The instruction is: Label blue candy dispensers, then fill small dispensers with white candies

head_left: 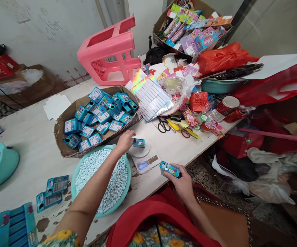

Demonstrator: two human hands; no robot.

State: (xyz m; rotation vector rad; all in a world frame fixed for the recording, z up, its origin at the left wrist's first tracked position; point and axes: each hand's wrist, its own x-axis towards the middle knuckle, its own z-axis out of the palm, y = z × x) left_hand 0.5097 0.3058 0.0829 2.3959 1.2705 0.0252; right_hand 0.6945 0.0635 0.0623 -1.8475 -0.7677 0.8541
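My left hand (125, 142) reaches over the rim of a turquoise basin (128, 178) of pale blue candies (115, 185). Its fingers are closed at the end of a small blue candy box (139, 143), which sits on the round plate of a white digital scale (152, 160). Part of the grip is hidden behind the hand. In my right hand (185, 184), near the table's front edge, is another blue candy box (169, 169), tilted, with pale candies showing at one end. The scale's display is lit but blurred.
A cardboard tray (61, 137) of blue boxes stands behind the basin. Flattened blue boxes (57, 185) and another turquoise basin (12, 161) are at left. Scissors (163, 125), label sheets (151, 96) and a pink stool (107, 51) lie farther back; clutter fills the right.
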